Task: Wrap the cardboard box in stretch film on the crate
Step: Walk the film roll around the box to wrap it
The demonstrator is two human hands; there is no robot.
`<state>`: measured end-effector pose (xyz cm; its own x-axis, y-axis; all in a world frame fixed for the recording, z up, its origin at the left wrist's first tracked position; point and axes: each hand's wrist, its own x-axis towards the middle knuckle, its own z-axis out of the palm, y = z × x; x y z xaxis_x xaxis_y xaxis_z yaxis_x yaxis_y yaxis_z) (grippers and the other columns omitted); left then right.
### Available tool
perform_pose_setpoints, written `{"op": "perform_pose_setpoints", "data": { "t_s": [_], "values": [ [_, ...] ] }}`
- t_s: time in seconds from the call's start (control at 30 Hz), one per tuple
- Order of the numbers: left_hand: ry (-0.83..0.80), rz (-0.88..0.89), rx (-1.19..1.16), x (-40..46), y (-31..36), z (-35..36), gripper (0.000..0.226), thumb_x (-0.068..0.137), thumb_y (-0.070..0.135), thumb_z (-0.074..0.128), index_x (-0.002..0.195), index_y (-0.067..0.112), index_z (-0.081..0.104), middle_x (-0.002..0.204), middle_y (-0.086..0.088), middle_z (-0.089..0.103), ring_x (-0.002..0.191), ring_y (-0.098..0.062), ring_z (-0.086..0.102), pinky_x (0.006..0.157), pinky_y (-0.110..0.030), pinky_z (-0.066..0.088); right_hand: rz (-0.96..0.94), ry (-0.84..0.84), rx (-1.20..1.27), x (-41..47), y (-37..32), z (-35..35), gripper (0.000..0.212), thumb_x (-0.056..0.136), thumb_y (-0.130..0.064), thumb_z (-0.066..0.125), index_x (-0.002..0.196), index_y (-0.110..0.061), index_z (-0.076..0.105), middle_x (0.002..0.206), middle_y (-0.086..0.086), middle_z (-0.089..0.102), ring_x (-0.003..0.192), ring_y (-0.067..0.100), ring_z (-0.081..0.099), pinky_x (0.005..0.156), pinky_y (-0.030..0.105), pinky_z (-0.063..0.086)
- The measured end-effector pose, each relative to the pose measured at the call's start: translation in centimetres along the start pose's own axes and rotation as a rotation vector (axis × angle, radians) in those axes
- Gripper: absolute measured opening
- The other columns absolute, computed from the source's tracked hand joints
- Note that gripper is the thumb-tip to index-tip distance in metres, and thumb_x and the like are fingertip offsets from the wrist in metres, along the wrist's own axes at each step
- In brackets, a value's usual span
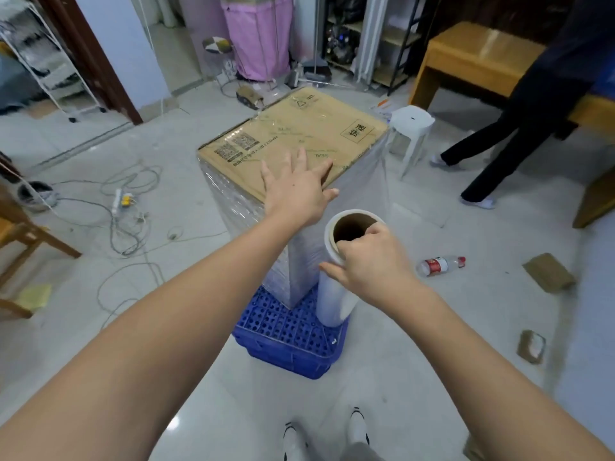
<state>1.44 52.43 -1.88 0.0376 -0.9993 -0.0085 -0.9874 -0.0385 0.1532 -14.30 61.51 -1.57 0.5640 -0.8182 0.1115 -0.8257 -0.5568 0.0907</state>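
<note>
Fingers [301, 161] spread flat on the cardboard box [299, 134]; right hand [369, 261] grips the film roll [332, 294]

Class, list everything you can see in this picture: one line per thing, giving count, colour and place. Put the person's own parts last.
Brown cardboard box: one, centre, standing on the crate, sides film-wrapped.
Blue plastic crate: one, on the floor under the box.
White stretch film roll: one, upright at the box's near corner.
White plastic stool: one, right of the box.
Clear plastic bottle with red label: one, lying on the floor, right.
Wooden table: one, tan, upper right.
Grey cables: several, floor left.
Second person in dark clothes: one, far right.
Left hand: flat on the box top.
Right hand: grips the roll's top.
</note>
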Motion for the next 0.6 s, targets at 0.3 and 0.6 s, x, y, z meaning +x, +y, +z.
{"op": "perform_pose_setpoints", "data": {
  "t_s": [0.3,0.6],
  "values": [
    [-0.072,0.080,-0.427,0.4,-1.5,-3.0,0.047,0.094,0.070,0.053,0.130,0.041,0.062,0.154,0.001,0.049,0.151,-0.025,0.031,0.121,-0.067,-0.008,0.095,-0.150,0.098,-0.9,0.5,-1.5,0.026,0.087,-0.036,0.052,0.079,-0.016,0.038,0.071,0.000,0.051,0.069,0.027,0.050,0.060,0.035,0.032],
    [-0.197,0.688,0.204,-1.0,-11.1,-4.3,0.122,0.069,0.092,0.058,0.165,0.039,0.004,0.174,-0.006,0.002,0.159,-0.024,0.002,0.126,-0.042,0.000,0.140,0.156,-0.037,0.0,0.4,0.2,0.069,0.070,-0.081,0.052,0.054,-0.021,0.023,0.045,-0.007,0.021,0.046,0.020,0.033,0.054,0.028,0.021]
  ]
}}
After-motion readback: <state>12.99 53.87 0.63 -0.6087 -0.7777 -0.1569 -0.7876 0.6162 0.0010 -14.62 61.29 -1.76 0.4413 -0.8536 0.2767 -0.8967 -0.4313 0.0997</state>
